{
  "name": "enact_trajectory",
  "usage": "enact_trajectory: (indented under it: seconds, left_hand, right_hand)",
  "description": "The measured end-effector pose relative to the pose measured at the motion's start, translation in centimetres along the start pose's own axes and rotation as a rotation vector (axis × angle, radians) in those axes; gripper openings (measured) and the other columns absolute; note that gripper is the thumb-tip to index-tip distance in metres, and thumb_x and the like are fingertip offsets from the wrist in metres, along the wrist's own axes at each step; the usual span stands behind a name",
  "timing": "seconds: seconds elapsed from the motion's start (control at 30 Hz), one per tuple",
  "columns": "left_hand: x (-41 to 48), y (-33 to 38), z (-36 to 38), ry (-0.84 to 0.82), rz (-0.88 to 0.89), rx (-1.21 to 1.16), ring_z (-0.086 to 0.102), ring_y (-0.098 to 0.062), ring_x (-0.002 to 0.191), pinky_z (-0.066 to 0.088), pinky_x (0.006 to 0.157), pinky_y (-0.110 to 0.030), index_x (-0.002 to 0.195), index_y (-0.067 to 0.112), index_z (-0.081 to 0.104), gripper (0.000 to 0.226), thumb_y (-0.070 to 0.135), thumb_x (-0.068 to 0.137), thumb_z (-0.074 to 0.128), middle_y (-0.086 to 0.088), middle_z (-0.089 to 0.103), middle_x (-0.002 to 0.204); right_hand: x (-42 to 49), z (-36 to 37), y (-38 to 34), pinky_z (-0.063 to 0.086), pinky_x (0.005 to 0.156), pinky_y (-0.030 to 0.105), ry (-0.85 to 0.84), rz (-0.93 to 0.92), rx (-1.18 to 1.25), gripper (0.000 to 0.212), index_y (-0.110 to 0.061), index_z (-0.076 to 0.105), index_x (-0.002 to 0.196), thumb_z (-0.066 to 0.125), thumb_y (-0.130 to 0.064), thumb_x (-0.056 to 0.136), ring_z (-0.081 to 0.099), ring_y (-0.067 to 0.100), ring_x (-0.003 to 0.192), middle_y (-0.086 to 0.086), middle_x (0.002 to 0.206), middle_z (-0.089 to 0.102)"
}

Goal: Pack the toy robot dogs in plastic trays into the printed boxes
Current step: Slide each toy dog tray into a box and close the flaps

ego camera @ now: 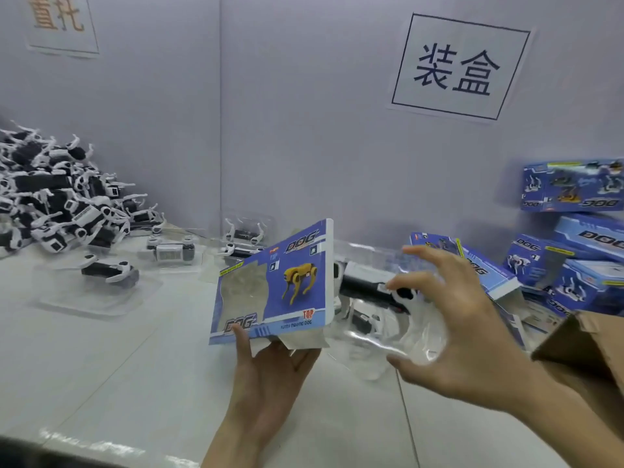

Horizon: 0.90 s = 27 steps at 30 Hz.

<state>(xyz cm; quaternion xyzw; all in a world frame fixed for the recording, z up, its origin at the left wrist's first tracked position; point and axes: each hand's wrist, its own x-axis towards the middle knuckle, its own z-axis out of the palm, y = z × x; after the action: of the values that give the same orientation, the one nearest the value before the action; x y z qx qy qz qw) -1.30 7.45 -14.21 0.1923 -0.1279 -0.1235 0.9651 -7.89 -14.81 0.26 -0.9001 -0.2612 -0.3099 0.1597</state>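
Head view, workbench, read from left to right. Far left: a heap of loose toy robot dogs (57, 201), black and white, piled against the wall beneath a wall sign with orange characters (60, 21). On the white table (101, 366) beside the heap stand several tray-mounted dogs (108, 271), well apart from the hands.

Centre: the left hand (266, 376) holds a printed box (270, 285) from beneath, palm under its lower edge and thumb pressed on the front lower-left corner. The box is blue, tilted, with a clear window and a yellow dog printed on its face; its right end faces the other hand.

Right of centre: a clear plastic tray (381, 336) carrying a black-and-white toy dog (368, 285) sits just beside the box's right end, above the table. The right hand (466, 329), fingers spread wide and curved, grips this tray between thumb below and fingers above; motion blur softens the contact.

Right: a wall sign reading 装盒 (459, 67); below it, stacked blue boxes (574, 251); lower right corner, a brown cardboard flap (584, 342).
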Motion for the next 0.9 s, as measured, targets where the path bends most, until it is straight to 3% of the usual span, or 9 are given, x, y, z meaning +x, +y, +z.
enact_trajectory:
  seconds: [0.17,0.3,0.43,0.57,0.73,0.9]
  left_hand:
    - [0.1,0.2,-0.4,0.014,-0.007,-0.021,0.058,-0.035,0.128,0.055,0.093,-0.046,0.133,0.019,0.065,0.086,0.064,0.064,0.087,-0.013,0.055,0.146]
    - [0.3,-0.1,-0.7,0.039,-0.016,0.036,0.066,-0.034,0.118,0.058,0.085,-0.045,0.131,0.018,0.068,0.088,0.062,0.058,0.09,-0.016,0.057,0.143]
    - [0.4,-0.3,-1.0,0.11,-0.002,0.114,0.069,-0.033,0.107,0.06,0.082,-0.044,0.129,0.014,0.069,0.077,0.065,0.071,0.074,-0.017,0.064,0.133]
    - [0.6,-0.8,-0.4,0.103,0.005,0.308,0.071,-0.028,0.096,0.058,0.082,-0.043,0.122,0.017,0.063,0.102,0.066,0.038,0.094,-0.011,0.072,0.117]
    - [0.6,-0.6,-0.8,0.072,-0.034,0.203,0.07,-0.032,0.103,0.061,0.082,-0.043,0.126,0.013,0.064,0.1,0.06,0.044,0.095,-0.015,0.069,0.123]
    - [0.8,-0.5,-1.1,0.041,-0.048,0.112,0.07,-0.031,0.107,0.059,0.086,-0.042,0.111,0.015,0.077,0.071,0.052,0.053,0.096,-0.011,0.069,0.12]
  right_hand:
    - [0.2,1.3,0.0,0.013,0.114,0.011,-0.091,-0.079,-0.031,0.074,-0.033,0.05,0.124,0.081,-0.046,0.058,0.026,0.017,0.144,-0.005,0.153,0.033]
    - [0.6,1.0,0.4,0.022,0.113,0.024,-0.141,-0.094,-0.116,0.075,-0.031,0.047,0.125,0.081,-0.044,0.059,0.023,0.018,0.145,-0.004,0.155,0.029]
    - [0.6,1.0,0.8,0.024,0.111,0.029,-0.156,-0.104,-0.167,0.074,-0.03,0.045,0.123,0.08,-0.043,0.059,0.023,0.023,0.145,0.001,0.155,0.03]
    - [0.6,1.3,1.4,0.028,0.116,0.034,-0.122,-0.148,-0.22,0.075,-0.023,0.05,0.124,0.085,-0.041,0.06,0.024,0.023,0.147,0.003,0.155,0.034]
    - [-0.5,2.6,1.7,0.02,0.121,0.029,-0.048,-0.115,0.08,0.096,-0.03,0.034,0.139,0.088,-0.046,0.062,0.007,0.018,0.155,-0.007,0.166,0.008]
    - [-0.7,3.6,1.8,0.023,0.111,0.007,0.16,0.075,0.285,0.112,-0.03,0.033,0.146,0.093,-0.051,0.054,0.018,0.005,0.151,-0.01,0.164,0.02]
